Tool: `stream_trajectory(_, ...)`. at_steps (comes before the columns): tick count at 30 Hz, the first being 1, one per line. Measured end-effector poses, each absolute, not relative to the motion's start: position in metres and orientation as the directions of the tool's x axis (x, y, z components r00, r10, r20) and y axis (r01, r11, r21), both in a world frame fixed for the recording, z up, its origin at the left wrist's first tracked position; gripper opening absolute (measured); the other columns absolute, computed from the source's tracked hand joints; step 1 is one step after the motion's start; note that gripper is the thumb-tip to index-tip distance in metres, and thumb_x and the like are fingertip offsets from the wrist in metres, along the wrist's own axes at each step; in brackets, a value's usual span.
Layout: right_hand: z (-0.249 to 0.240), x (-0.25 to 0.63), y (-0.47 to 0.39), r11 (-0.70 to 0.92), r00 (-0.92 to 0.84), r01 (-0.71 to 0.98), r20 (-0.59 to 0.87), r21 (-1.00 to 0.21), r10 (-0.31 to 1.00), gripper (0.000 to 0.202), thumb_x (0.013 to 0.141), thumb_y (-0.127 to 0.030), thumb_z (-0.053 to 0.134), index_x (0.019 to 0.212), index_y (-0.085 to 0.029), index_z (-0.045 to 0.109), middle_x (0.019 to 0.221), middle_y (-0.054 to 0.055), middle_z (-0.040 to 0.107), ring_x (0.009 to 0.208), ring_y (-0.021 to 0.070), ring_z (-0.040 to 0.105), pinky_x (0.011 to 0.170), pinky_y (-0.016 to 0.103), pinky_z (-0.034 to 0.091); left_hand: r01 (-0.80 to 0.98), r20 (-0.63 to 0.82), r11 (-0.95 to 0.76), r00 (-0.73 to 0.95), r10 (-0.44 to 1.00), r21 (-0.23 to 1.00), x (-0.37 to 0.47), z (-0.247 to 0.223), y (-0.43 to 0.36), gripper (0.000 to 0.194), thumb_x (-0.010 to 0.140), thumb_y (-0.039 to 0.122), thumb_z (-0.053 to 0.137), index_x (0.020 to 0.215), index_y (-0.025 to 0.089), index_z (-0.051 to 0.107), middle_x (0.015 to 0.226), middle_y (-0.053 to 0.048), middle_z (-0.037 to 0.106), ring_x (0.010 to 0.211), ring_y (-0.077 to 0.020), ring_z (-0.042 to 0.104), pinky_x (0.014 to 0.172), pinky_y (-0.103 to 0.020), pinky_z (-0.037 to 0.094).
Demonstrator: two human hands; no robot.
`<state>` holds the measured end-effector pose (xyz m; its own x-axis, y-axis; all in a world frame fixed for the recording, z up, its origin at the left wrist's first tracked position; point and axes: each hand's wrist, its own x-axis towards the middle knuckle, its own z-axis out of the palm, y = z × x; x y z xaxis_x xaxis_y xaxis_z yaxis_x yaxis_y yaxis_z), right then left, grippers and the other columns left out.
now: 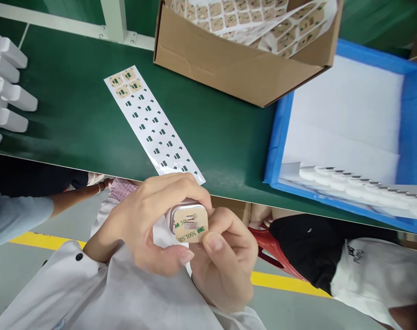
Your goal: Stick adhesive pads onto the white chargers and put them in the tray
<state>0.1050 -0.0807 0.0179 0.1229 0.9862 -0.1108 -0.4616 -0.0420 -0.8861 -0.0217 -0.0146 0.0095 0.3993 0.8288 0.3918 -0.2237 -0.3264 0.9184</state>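
Observation:
My left hand (156, 220) is wrapped round a small white rounded-square part (172, 217), fingers over its top and thumb below. A tan adhesive sticker (186, 231) printed "3M 300LSE" lies against the part's face. With thumb and forefinger, my right hand (225, 256) pinches the sticker's lower right corner. Just beyond my hands, a white backing sheet (160, 133) lies slantwise on the green table (222, 133), several tan stickers at its far end and small green marks down its length.
A cardboard box (236, 68) full of sticker sheets stands at the back. On the right, a blue tray (277, 137) holds a row of white parts (363, 185). White pieces (9, 87) stand at far left. Other people sit beside me on both sides.

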Motion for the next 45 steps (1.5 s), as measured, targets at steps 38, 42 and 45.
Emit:
stream_trajectory(38,0.0117,0.1063,-0.0824,0.016,0.138,-0.437,-0.050,-0.899,0.989,0.022,0.098,-0.033,0.072,0.080,-0.023,0.064,0.069,-0.002,0.057,0.059,0.0133,0.048,0.058,0.028,0.044,-0.275,0.421,-0.335,0.367,0.830,0.901,-0.0180,0.0059,-0.0144,0.032,0.087,0.047,0.072,0.100,0.020,0.062,0.081,0.000,0.061,0.066,-0.0144,0.055,0.061,-0.031,0.045)
stream_trajectory(42,0.0139,0.1048,-0.0798,0.039,0.152,-0.422,-0.028,-0.906,0.988,0.025,0.098,-0.031,0.072,0.077,-0.022,0.062,0.066,-0.003,0.055,0.057,0.0124,0.046,0.056,0.026,0.041,-0.280,0.432,-0.344,0.376,0.820,0.896,-0.0190,0.0027,-0.0134,0.031,0.087,0.046,0.073,0.102,0.021,0.063,0.082,-0.001,0.063,0.067,-0.0154,0.056,0.060,-0.031,0.046)
stream_trajectory(45,0.0152,0.1033,-0.0792,0.062,0.162,-0.393,-0.003,-0.917,0.987,0.025,0.098,-0.029,0.071,0.076,-0.022,0.062,0.064,-0.004,0.053,0.056,0.0118,0.045,0.055,0.026,0.040,-0.255,0.431,-0.355,0.373,0.822,0.899,-0.0194,0.0028,-0.0140,0.030,0.089,0.047,0.070,0.102,0.022,0.063,0.080,-0.001,0.062,0.064,-0.0157,0.055,0.057,-0.030,0.045)
